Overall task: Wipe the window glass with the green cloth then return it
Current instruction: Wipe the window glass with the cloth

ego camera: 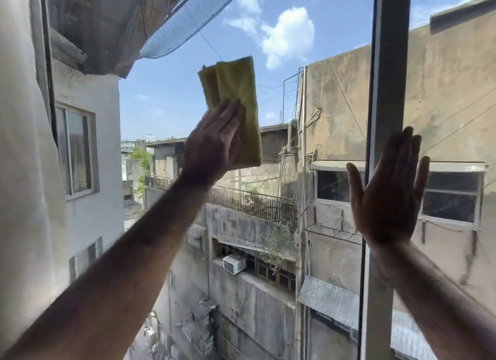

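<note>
The green cloth (233, 102) is held folded and pressed flat against the window glass (171, 96) by the left hand (214, 145). The cloth is located in the upper middle of the pane, with its top edge against the sky and its lower part covered by the fingers (230, 118) of that hand. The fingers are laid extended over the cloth, so that it is pinned between palm and glass rather than gripped in a fist. The left forearm (128, 255) is extended from the near lower left toward the cloth.

The right hand (389, 196) is spread open and empty, with the palm directed at the window. It is positioned to the right, well apart from the cloth, and overlaps the vertical frame bar (389, 77) that divides the panes. Whether the palm is in actual contact with the frame or glass cannot be told.

A pale curtain (24, 158) is seen at the far left edge. Concrete buildings (335, 104), a railed balcony (252, 204) and a white air-conditioning unit (234, 263) are visible through the glass.
</note>
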`<act>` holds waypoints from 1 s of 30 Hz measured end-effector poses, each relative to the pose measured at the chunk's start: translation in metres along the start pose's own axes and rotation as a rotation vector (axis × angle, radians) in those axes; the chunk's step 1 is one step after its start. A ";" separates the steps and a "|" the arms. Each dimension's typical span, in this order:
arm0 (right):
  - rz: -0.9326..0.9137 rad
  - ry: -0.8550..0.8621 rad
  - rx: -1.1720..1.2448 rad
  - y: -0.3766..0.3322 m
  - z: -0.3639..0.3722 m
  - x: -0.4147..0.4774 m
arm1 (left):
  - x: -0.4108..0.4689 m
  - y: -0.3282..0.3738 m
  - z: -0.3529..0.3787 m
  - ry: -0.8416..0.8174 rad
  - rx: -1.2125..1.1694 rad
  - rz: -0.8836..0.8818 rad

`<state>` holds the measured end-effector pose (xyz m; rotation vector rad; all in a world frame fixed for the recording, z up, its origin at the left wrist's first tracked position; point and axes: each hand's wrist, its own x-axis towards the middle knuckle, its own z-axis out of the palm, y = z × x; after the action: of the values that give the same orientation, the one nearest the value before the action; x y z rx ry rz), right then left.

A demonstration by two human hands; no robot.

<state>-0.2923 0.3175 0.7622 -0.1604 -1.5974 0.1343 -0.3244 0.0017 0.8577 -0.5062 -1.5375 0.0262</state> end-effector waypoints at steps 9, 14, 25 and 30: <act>-0.005 0.008 0.003 0.000 -0.001 -0.001 | -0.039 0.029 0.006 -0.151 0.019 0.412; 0.007 0.005 -0.005 -0.001 0.000 0.000 | -0.034 -0.015 -0.002 0.065 0.021 -0.175; -0.004 0.010 -0.010 0.001 0.001 0.000 | -0.051 0.024 0.010 -0.084 0.009 0.299; 0.000 0.012 -0.004 0.001 0.002 0.000 | -0.059 -0.003 0.006 0.130 0.001 -0.329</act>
<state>-0.2938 0.3181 0.7619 -0.1636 -1.5858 0.1298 -0.3336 -0.0183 0.8031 -0.2449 -1.4759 -0.2551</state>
